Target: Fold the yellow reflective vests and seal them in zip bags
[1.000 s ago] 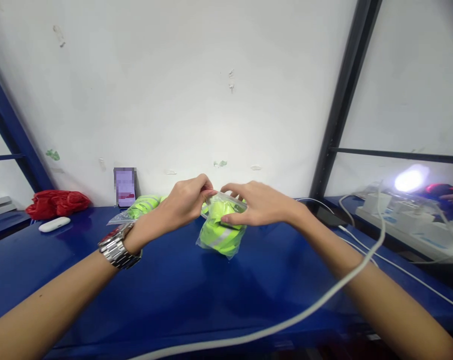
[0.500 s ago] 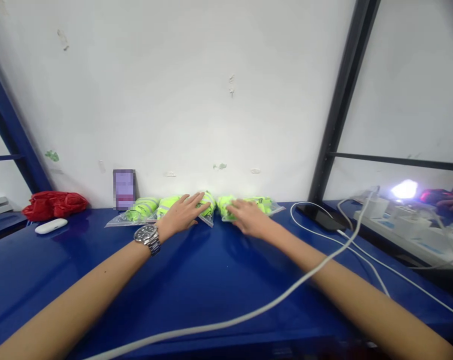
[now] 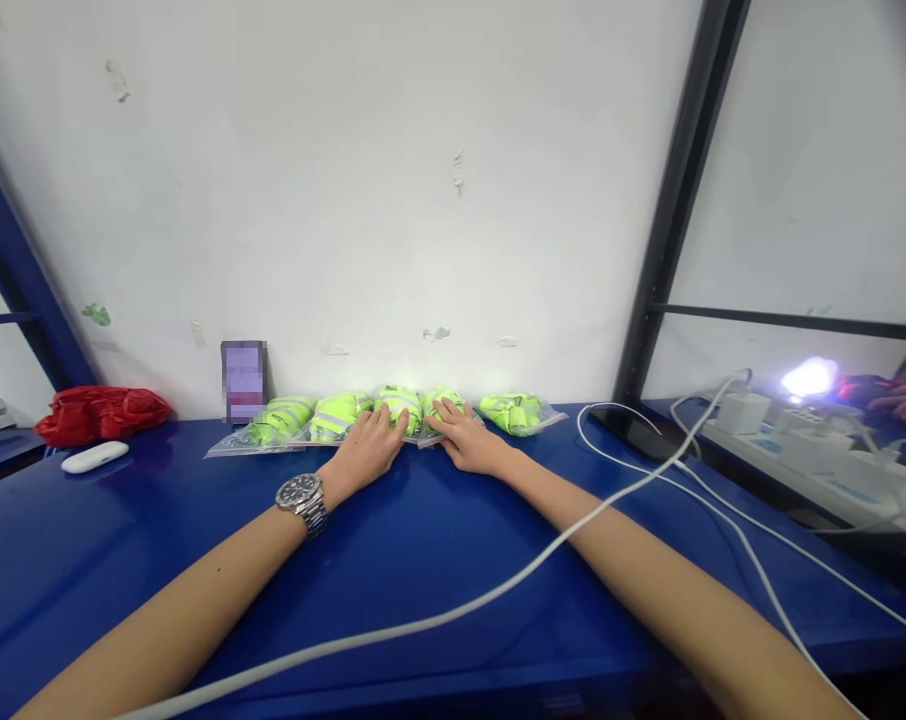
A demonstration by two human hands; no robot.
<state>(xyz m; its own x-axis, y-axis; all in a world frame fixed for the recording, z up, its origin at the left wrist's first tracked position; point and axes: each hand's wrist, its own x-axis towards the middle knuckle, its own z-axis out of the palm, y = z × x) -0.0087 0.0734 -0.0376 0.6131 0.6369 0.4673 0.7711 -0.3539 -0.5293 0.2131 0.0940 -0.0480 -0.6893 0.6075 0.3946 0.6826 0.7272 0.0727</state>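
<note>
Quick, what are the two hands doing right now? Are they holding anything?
Left hand: open, flat, fingertips resting on a bagged green vest.
Right hand: open, flat, fingers resting on the next bagged vest; grips nothing.

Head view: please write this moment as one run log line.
left hand: flat on bagged green bundle | right hand: flat on next bagged bundle | surface: blue table, bags in row by wall

Scuffed white wall behind a blue table, black upright post, bright lamp at right.
</note>
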